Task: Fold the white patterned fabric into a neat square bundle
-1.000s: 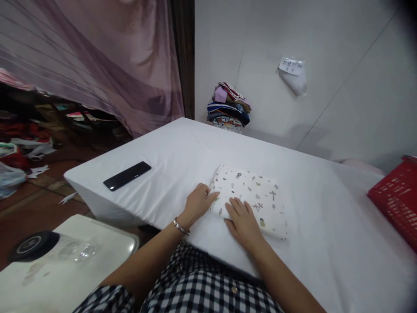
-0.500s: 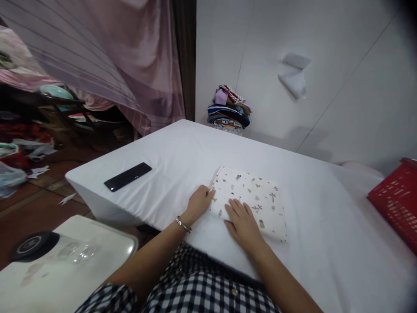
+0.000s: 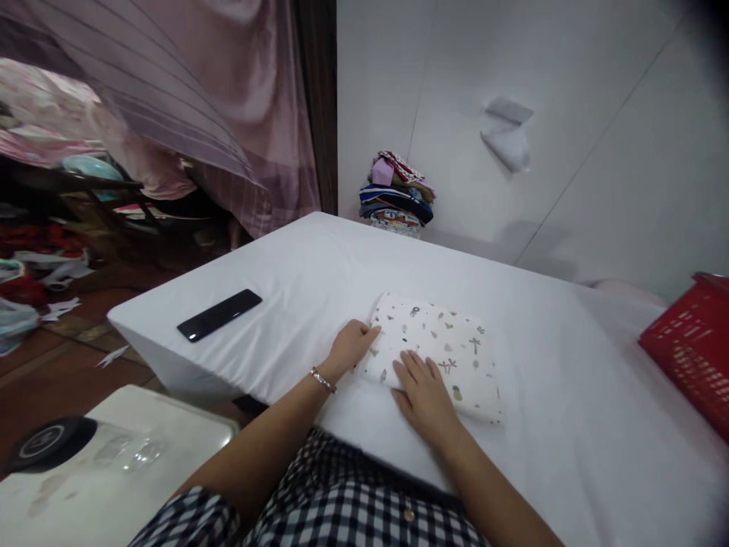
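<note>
A folded white cloth [image 3: 433, 334] printed with small palm trees, pineapples and other motifs lies flat on the white-covered table [image 3: 569, 395]. My left hand [image 3: 351, 346] grips its left edge, thumb on top and the other fingers partly hidden underneath. Across the near edge rests my right hand [image 3: 422, 387], its fingers stretched out flat on the fabric. A bracelet circles my left wrist. Farther left on the table lies a black phone [image 3: 219, 315].
A red plastic basket [image 3: 692, 342] stands at the right edge. Beyond the far edge is a stack of folded clothes [image 3: 397, 190]. At lower left, a white surface [image 3: 153, 414] holds a black-lidded clear container [image 3: 54, 443]. A pink curtain [image 3: 244, 99] hangs behind.
My left thumb has shifted slightly right over the cloth's left edge. The right hand stays nearly still, and the whole view has moved a little.
</note>
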Demonstrator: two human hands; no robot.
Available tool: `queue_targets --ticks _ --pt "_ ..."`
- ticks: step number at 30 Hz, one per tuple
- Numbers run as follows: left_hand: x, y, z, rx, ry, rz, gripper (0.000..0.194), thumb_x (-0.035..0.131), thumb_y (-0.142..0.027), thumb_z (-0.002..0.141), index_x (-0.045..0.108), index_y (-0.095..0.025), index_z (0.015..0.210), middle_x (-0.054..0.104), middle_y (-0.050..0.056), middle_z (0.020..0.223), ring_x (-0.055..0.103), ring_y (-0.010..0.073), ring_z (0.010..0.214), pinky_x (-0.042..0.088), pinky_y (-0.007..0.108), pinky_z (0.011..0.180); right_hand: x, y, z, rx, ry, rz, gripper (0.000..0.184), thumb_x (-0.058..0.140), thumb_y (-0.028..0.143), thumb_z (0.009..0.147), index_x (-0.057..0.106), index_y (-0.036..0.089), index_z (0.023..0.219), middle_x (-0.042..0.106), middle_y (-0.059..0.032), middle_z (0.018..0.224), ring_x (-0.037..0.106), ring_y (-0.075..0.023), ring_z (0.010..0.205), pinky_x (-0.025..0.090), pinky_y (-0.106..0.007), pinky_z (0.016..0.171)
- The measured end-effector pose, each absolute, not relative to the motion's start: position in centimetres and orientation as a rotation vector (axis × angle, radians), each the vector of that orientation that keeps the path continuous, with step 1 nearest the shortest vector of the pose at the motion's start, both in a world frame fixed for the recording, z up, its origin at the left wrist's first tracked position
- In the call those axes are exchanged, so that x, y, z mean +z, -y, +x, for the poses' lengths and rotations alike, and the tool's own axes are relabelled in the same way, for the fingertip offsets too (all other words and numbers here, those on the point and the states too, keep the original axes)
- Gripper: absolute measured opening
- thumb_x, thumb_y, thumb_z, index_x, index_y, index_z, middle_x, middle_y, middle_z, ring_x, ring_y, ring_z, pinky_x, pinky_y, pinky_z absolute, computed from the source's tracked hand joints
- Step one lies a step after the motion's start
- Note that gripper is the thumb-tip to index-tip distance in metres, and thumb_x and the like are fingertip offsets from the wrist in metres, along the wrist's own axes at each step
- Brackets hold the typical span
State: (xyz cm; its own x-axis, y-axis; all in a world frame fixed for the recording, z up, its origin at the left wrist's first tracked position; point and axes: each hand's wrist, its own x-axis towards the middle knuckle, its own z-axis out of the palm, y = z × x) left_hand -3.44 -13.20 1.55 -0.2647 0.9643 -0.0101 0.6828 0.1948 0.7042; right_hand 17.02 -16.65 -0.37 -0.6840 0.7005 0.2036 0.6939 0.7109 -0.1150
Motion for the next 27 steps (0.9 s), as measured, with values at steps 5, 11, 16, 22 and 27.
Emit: queue_targets --ticks 5,11,16,22,27 --pt "0.7 12.3 -3.3 0.914 -2.077 1.491 0.026 0.049 -0.040 0.078 0.053 -0.017 0.064 0.058 0.000 0.065 0.051 0.0126 0.062 0.034 0.024 0.057 -0.3 16.6 17.2 0.032 2.688 -1.099 0.046 0.044 0.029 0.088 0.044 0.020 0.133 0.038 -0.0094 0.143 0.030 -0.0260 0.132 0.024 -0.049 0.106" --pt "-0.1 12.4 -3.4 0.940 -2.124 1.533 0.024 0.046 -0.038 0.081 0.051 -0.018 0.068 0.059 0.002 0.077 0.051 0.0122 0.067 0.036 0.024 0.062 -0.1 16.6 17.2 0.060 2.694 -1.084 0.045 0.042 0.029 0.089 0.043 0.020 0.133 0.037 -0.0087 0.143 0.028 -0.0257 0.133 0.024 -0.049 0.107" --pt "0.5 12.4 -3.5 0.836 -2.144 1.594 0.024 0.047 -0.038 0.080 0.050 -0.019 0.067 0.059 0.003 0.074 0.051 0.0139 0.066 0.034 0.025 0.059 0.1 16.7 17.2 0.087 2.690 -1.089 0.046 0.043 0.029 0.089 0.043 0.020 0.134 0.037 -0.0093 0.143 0.029 -0.0260 0.133 0.024 -0.049 0.107" --pt "1.5 11.8 -3.5 0.735 -2.146 1.611 0.037 0.043 -0.051 0.082 0.051 -0.020 0.066 0.062 0.004 0.071 0.054 0.0161 0.065 0.033 0.027 0.058 0.3 16.8 17.0 0.091 2.690 -1.100 0.045 0.042 0.029 0.089 0.043 0.018 0.133 0.038 -0.0094 0.143 0.029 -0.0263 0.132 0.023 -0.049 0.107" --pt "1.4 11.4 -3.2 0.647 -2.233 1.677 0.031 0.040 -0.045 0.085 0.051 -0.020 0.072 0.064 0.005 0.076 0.056 0.0175 0.069 0.034 0.027 0.058 0.2 16.7 17.0 0.092 2.675 -1.103 0.045 0.043 0.029 0.089 0.042 0.019 0.133 0.037 -0.0095 0.143 0.029 -0.0259 0.133 0.023 -0.049 0.107"
